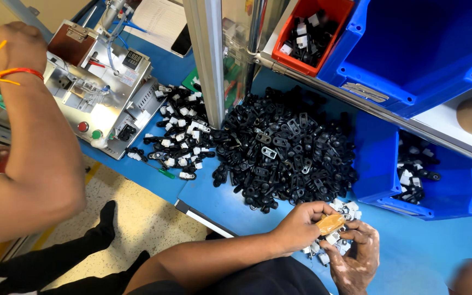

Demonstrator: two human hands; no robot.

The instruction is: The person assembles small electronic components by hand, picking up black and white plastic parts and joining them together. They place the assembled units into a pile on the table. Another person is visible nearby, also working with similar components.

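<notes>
My left hand (300, 225) pinches a small tan-orange piece (330, 223) at its fingertips. Just below it, my right hand (356, 258) is curled around several small white plastic parts (331, 239). Both hands hover over the blue table (219, 199) at its near edge, right in front of a big heap of black plastic clips (282, 150). A few more white parts (346, 206) lie on the table by my left fingertips.
A smaller pile of black-and-white parts (181, 134) lies left of a metal post (207, 60). A small metal machine with red and green buttons (102, 87) stands at far left. Blue bins (427, 49) (443, 191) and a red bin (310, 35) hold parts. Another person's forearm (34, 125) with an orange wrist thread reaches up at left.
</notes>
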